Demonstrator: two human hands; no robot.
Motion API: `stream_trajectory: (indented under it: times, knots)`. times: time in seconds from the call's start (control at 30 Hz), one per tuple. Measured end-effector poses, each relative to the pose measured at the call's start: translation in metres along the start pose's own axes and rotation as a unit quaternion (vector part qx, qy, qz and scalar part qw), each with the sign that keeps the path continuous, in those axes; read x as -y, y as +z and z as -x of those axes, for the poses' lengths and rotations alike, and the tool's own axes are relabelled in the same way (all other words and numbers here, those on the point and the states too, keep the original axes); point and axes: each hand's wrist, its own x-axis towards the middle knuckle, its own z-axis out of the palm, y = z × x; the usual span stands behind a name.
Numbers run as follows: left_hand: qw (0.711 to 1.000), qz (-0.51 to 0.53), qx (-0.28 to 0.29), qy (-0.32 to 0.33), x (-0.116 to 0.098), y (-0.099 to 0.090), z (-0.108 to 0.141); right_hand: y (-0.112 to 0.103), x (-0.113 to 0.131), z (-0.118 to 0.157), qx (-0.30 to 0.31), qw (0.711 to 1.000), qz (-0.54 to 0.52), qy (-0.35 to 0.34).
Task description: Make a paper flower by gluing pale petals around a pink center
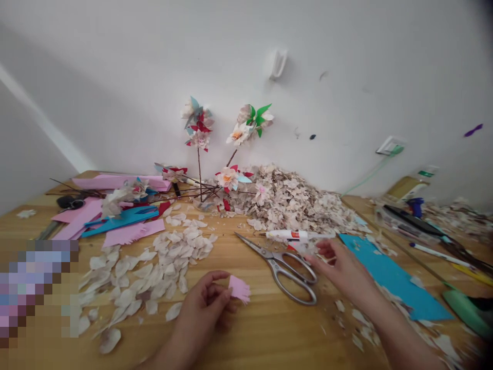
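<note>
My left hand (210, 300) pinches a small piece of pink crepe paper (239, 289) with a fringed edge. Just past the upper handle of the grey metal scissors (290, 272), my right hand (334, 261) hovers with its fingers loosely apart and nothing visible in them. The scissors lie flat, with closed blades pointing up and left. Behind them rests a white tube with an orange and black print (287, 235), near my right fingertips. Loose pale petals (154, 272) spread over the table left of my left hand.
Flower branches (199, 169) lean on the wall beside a large heap of petal scraps (285, 198). Pink paper strips (134, 232) lie at left. A blue sheet (393, 277), a pen (439, 254) and a bottle (412, 185) are at right.
</note>
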Motion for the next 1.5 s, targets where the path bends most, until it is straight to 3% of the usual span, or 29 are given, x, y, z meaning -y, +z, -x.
stream_trajectory:
  times: [0.17,0.33,0.4,0.53,0.6,0.67,0.7,0.83,0.93,1.03,1.1,1.23,1.5]
  knots:
    - [0.992,-0.117,0.03,0.042,0.006,0.002,0.007,0.019,-0.016,-0.027,0.012,0.999,-0.008,-0.032]
    - [0.953,-0.274,0.053,0.119,-0.002,-0.001,0.014,0.042,-0.011,-0.037,0.059,0.996,-0.068,-0.015]
    - [0.913,-0.383,0.032,0.138,-0.012,-0.004,0.018,0.04,-0.01,-0.037,0.061,0.993,-0.097,-0.002]
    - [0.791,-0.593,-0.007,0.154,-0.038,-0.009,0.026,0.015,0.0,-0.031,0.009,0.988,-0.153,0.011]
    - [0.756,-0.63,0.005,0.177,-0.049,-0.01,0.028,-0.001,0.01,-0.025,-0.011,0.985,-0.174,0.015]
    - [0.736,-0.641,0.043,0.214,-0.055,-0.012,0.029,-0.014,0.023,-0.017,0.018,0.983,-0.185,0.013]
    - [0.729,-0.64,0.071,0.233,-0.056,-0.013,0.029,-0.017,0.029,-0.012,0.053,0.981,-0.187,0.011]
    - [0.702,-0.624,0.17,0.298,-0.053,-0.021,0.03,-0.018,0.054,0.006,0.301,0.942,-0.149,-0.011]
    - [0.687,-0.623,0.194,0.319,-0.048,-0.029,0.03,-0.013,0.07,0.015,0.367,0.922,-0.113,-0.049]
    - [0.674,-0.631,0.211,0.321,-0.042,-0.034,0.029,-0.008,0.081,0.019,0.381,0.915,-0.102,-0.08]
    - [0.671,-0.636,0.219,0.312,-0.039,-0.035,0.028,-0.003,0.083,0.022,0.355,0.925,-0.094,-0.094]
    - [0.684,-0.627,0.208,0.309,-0.037,-0.036,0.026,0.007,0.076,0.029,0.297,0.944,-0.079,-0.116]
    - [0.666,-0.647,0.224,0.297,-0.038,-0.036,0.022,0.007,0.069,0.037,0.295,0.945,0.009,-0.141]
